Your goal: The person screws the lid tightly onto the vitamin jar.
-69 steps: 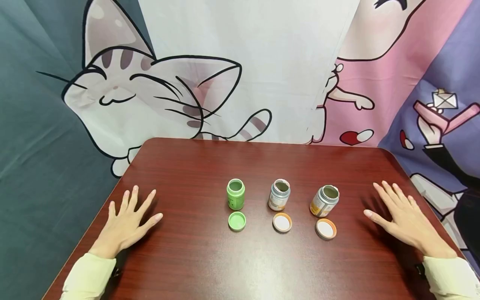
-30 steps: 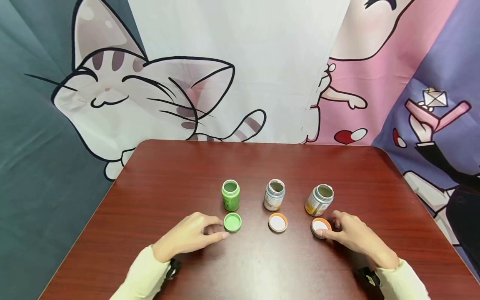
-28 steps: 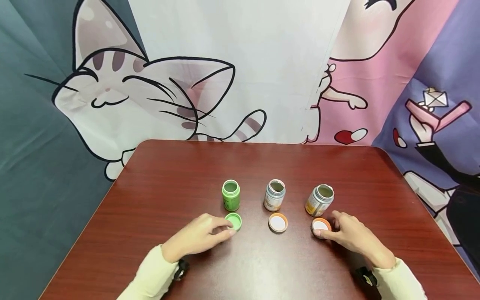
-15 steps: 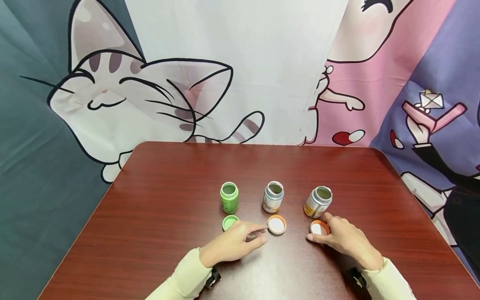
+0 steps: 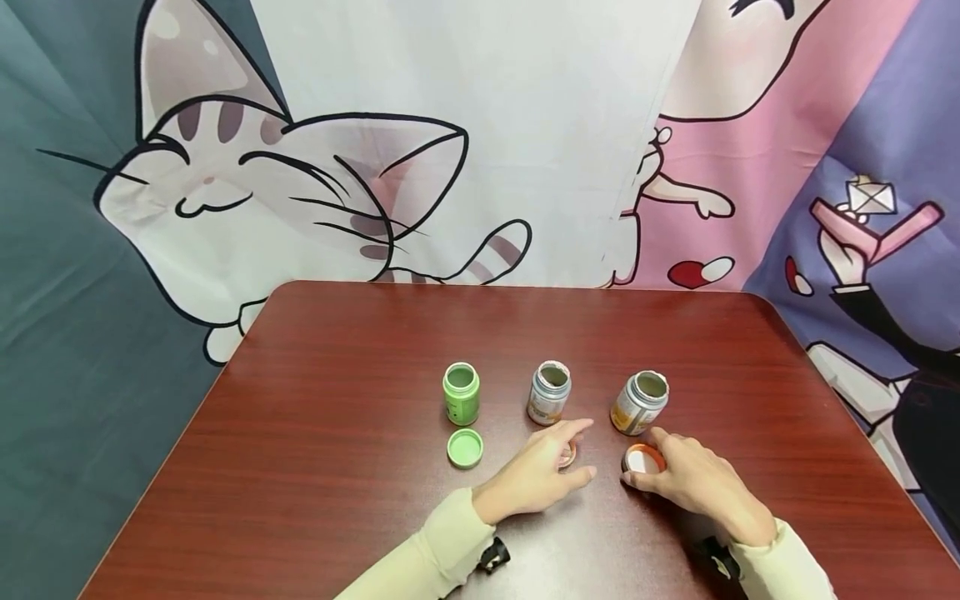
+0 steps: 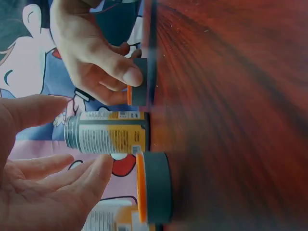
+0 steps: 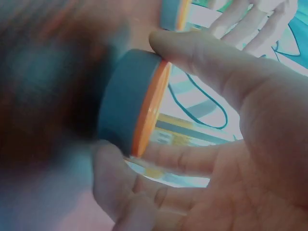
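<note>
Right lid: round, grey-sided plastic-looking cap w/ orange rim & white liner (image 5: 641,462), lower R of ctr in head view, liner up; can't tell if it's flat down or a touch raised.
Right hand (image 5: 701,483): mine, thumb on one side of that lid, fingers curled round the other; I've got hold of it by its edge.
Left hand (image 5: 532,471): mine, lower ctr, thumb & fingers well apart, gripping nothing; it's over the mid lid, a gap btwn fingertips & lid in left wrist view.
Mid lid: 2nd grey-sided cap w/ orange rim (image 6: 156,188), bottom ctr of left wrist view; mostly hidden by my hand in head view.
Right jar: cylindrical grey jar w/ white-yellow printed label (image 5: 637,404), upright, R of ctr, just above right lid.
Mid jar: matching grey jar w/ white-orange label (image 5: 549,396), upright nr ctr, just above my L fingers.
Green set: bright green cylindrical jar (image 5: 461,398), upright L of mid jar; round pale-green lid (image 5: 465,449) just below it, hollow side up.
Table: reddish-brown wood-grain top (image 5: 322,433), lower half of frame.
Backdrop: cartoon-print cloth (image 5: 480,83), across top; cat upper L, pink & blue panels upper R.
</note>
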A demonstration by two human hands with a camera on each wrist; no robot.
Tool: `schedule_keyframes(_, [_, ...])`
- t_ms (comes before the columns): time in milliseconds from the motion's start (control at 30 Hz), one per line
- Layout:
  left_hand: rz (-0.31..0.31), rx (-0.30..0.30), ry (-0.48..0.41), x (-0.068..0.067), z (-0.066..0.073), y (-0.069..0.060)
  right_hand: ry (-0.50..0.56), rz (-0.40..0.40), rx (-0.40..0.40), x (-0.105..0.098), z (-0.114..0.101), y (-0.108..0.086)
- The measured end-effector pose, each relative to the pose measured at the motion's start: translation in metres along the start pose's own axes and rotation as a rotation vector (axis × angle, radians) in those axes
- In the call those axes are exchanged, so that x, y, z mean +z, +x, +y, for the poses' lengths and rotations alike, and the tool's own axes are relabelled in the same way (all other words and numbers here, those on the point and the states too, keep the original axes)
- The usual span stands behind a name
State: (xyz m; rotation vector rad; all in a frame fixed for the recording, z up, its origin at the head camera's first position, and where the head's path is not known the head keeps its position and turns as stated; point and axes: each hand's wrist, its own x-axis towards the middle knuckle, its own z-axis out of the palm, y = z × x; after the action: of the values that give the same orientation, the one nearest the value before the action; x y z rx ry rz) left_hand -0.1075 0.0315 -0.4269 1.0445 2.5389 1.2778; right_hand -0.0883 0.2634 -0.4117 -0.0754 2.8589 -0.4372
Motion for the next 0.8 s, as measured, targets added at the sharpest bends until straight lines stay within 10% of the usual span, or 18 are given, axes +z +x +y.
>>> schedule_keyframes(267, [0.044, -0.065, 0.081, 0.02, 0.01, 0.033, 0.026, -0.042, -0.005, -0.02, 0.0, -0.009])
schedule_keyframes(600, [0.284, -0.156, -0.032, 0.043, 0.012, 0.068, 0.043, -0.064, -0.058, -0.039, -0.003, -0.013])
schedule_keyframes(800, [0.175, -0.236, -0.016, 0.05, 0.016, 0.078, 0.061, -0.087, -0.101, -0.061, 0.0, -0.017])
